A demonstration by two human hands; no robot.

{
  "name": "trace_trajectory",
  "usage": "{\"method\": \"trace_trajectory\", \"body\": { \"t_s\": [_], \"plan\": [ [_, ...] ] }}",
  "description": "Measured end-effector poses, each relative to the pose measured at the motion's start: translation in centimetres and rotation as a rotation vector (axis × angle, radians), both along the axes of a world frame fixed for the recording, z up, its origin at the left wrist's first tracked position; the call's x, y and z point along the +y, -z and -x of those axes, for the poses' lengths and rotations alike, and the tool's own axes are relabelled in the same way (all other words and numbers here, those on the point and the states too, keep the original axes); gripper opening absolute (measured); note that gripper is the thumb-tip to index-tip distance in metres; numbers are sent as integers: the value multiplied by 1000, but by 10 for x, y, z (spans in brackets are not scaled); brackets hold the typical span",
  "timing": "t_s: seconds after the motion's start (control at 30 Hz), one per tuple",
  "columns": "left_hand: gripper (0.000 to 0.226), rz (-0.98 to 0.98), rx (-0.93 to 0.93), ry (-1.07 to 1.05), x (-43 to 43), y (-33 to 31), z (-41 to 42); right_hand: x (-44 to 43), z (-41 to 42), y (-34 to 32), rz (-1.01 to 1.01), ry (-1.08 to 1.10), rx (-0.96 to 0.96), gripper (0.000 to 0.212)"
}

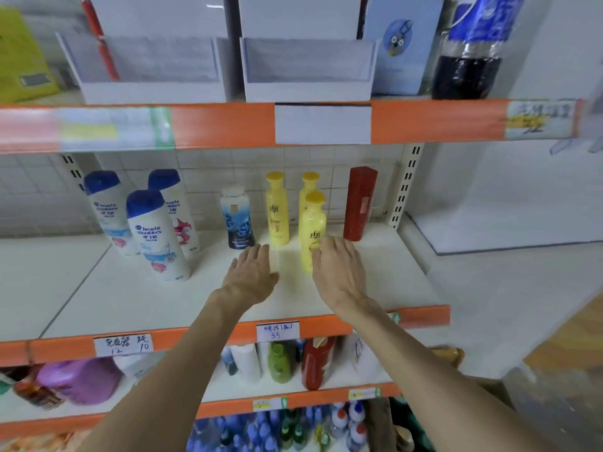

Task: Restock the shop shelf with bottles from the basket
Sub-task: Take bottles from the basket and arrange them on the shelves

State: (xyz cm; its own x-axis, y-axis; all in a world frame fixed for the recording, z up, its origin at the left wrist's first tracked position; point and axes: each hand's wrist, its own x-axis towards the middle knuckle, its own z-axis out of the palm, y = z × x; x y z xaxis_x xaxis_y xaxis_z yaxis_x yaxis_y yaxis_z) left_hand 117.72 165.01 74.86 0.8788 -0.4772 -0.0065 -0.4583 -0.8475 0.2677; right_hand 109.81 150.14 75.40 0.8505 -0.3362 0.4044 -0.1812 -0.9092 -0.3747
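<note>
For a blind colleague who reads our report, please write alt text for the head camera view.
A person's right hand touches the front yellow bottle on a shop shelf, while the left hand is open beside it. Around it stand two more yellow bottles, a red bottle and blue-capped shampoo bottles.

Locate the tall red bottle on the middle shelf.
Head view: the red bottle stands upright at the row's right end, beside the yellow bottles.
</note>
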Motion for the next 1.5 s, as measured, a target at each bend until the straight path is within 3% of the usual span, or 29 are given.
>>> {"method": "trace_trajectory", "body": {
  "t_s": [0.1, 0.37, 0.63, 0.73, 0.87, 1.23, 1.5],
  "plan": [
    [66, -18, -40, 5, 13, -20, 22, 8, 13, -22, -29, -92, 72, 36],
    [60, 31, -56, 53, 59, -52, 88, 34, 84, -47, -69, -30, 215, 42],
    [42, 204, -159, 180, 99, -35, 169, 77, 150, -8, -68, 6, 262, 39],
    [38, 221, -149, 191, 110, 1, 186, 91, 163, 26, -69, 13, 248, 32],
    [36, 214, -60, 192, 122, 119, 199, 108, 180, 133, -89, -47, 251, 28],
    [29, 4, 228, 122, 151, 560, 225, 120, 204, 566, -163, -143, 521, 23],
    [31, -39, 298, 26, 182, 775, 206, 127, 189, 778, -170, -222, 632, 24]
  ]
}}
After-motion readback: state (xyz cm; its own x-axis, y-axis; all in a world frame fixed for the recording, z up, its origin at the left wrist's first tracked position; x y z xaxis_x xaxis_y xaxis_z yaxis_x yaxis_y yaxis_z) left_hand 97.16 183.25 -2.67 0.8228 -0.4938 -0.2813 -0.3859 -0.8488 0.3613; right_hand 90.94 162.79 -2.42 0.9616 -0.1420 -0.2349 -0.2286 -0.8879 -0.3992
